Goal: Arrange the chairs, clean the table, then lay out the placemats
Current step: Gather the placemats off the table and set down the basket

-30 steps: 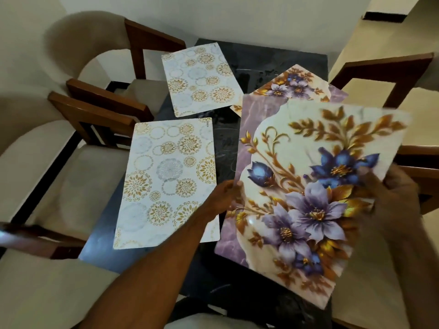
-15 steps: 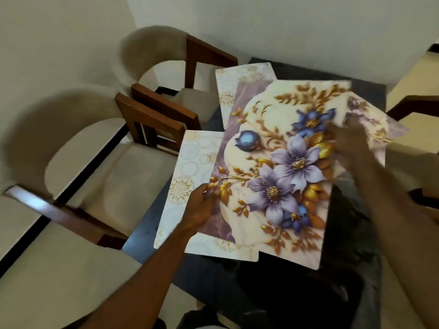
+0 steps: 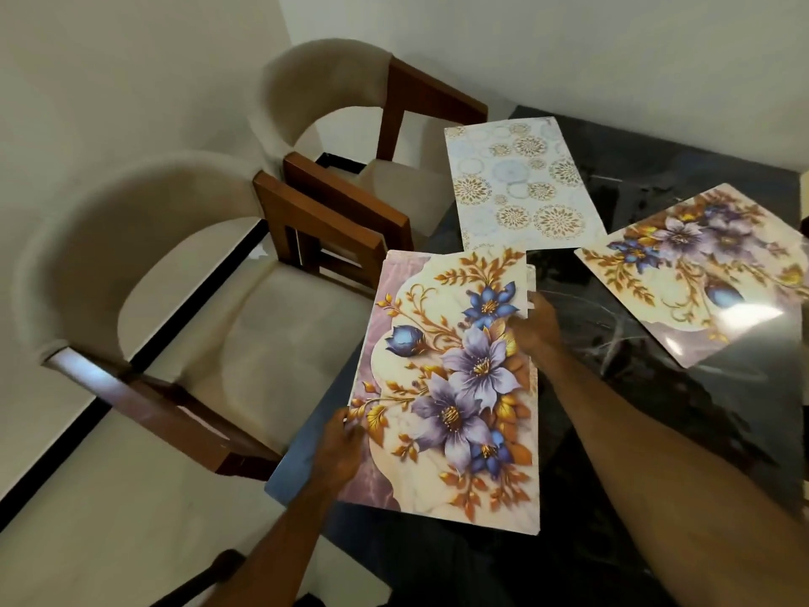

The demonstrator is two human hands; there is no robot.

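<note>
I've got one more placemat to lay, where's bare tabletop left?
Bare dark tabletop shows right of the near floral placemat and below the far floral placemat, though the right forearm crosses it. The far left is crowded: the circle-patterned placemat nearly meets both.

Both forearms are bare from the elbow down, no sleeve reaching into view. The left hand (image 3: pixel 339 449) and right hand (image 3: pixel 536 324) are ungloved, with no ring, watch or band showing on either.
</note>
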